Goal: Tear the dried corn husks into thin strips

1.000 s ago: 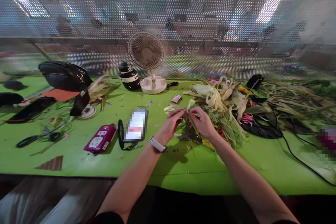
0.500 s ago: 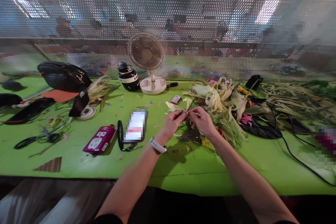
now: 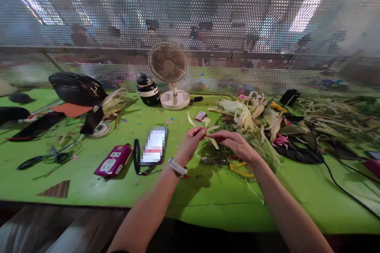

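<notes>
Here, hands [image 3: 190,142] close together, husk strips [image 3: 211,129]

Desk [image 3: 86,187]: smooth, semi-gloss, plastic-like. Husk strips [image 3: 213,143] in L grip [image 3: 192,138]: matt, fibrous, papery. Clock from L grip: husk pile [image 3: 242,110] at 2, dry-looking, rough, crinkled; fan [image 3: 169,64] at 11, smooth satin plastic; bag [image 3: 77,87] at 10, leather-like, sl. glossy; case [image 3: 114,161] at 9, glossy plastic; screen [image 3: 192,4] at 12, perf. metal.

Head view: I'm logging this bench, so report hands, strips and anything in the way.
Left hand pinches pale strips. Right hand at strips, contact unclear. Husk pile crowds right hand.
</notes>
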`<state>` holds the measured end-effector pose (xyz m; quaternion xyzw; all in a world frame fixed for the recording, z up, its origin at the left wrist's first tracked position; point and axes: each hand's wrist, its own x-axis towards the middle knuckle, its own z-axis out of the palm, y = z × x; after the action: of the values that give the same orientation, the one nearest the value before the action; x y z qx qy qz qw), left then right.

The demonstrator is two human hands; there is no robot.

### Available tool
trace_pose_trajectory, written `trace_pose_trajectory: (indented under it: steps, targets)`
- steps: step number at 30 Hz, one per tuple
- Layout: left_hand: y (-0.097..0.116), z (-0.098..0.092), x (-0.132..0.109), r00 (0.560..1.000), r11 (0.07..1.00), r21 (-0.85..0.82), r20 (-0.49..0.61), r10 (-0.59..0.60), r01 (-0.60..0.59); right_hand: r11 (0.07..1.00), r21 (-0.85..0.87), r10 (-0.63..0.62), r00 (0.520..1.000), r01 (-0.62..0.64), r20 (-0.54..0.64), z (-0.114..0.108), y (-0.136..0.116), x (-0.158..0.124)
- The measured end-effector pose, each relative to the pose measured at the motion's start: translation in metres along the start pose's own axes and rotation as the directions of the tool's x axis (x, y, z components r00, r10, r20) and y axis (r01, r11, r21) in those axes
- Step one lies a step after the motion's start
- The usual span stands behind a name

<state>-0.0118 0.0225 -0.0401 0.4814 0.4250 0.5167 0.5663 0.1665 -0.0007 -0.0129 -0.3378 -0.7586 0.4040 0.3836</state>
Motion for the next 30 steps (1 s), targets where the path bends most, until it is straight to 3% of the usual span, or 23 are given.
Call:
trace_pose_trajectory:
  steps: [3, 5, 9, 12, 16, 20, 25, 30]
  targets:
    - [0.0, 0.0, -0.002, 0.997, 0.998, 0.052, 0.077, 0.022, -0.026, 0.958, -0.19, -0.225, 0.974, 0.215, -0.031, 0.003, 0.005, 0.0]
    - [-0.001, 0.001, -0.003, 0.994, 0.991, 0.123, 0.097, 0.045, -0.057, 0.877, -0.391, -0.336, 0.938, 0.278, -0.086, 0.007, 0.007, 0.0]
    - [0.0, 0.005, -0.007, 0.969, 0.951, 0.26, 0.222, 0.107, -0.165, 0.653, -0.727, -0.46, 0.874, 0.214, -0.155, 0.011, 0.008, 0.001]
    - [0.003, 0.009, -0.011, 0.924, 0.919, 0.306, 0.359, 0.129, -0.248, 0.605, -0.778, -0.478, 0.859, 0.171, -0.183, 0.012, 0.008, 0.003]
    - [0.007, 0.009, -0.014, 0.893, 0.897, 0.316, 0.42, 0.16, -0.309, 0.627, -0.777, -0.422, 0.859, 0.045, -0.29, 0.016, 0.009, 0.004]
    - [0.006, 0.007, -0.017, 0.883, 0.933, 0.23, 0.443, 0.154, -0.277, 0.689, -0.725, -0.384, 0.848, 0.0, -0.365, 0.019, 0.01, 0.003]
    - [0.001, 0.013, -0.022, 0.939, 0.978, 0.119, 0.32, 0.126, -0.172, 0.739, -0.673, -0.352, 0.84, -0.022, -0.414, 0.026, 0.012, 0.001]
    - [-0.001, 0.02, -0.02, 0.937, 0.971, 0.102, 0.304, 0.175, -0.214, 0.89, -0.455, -0.248, 0.835, -0.004, -0.491, 0.029, 0.012, 0.004]
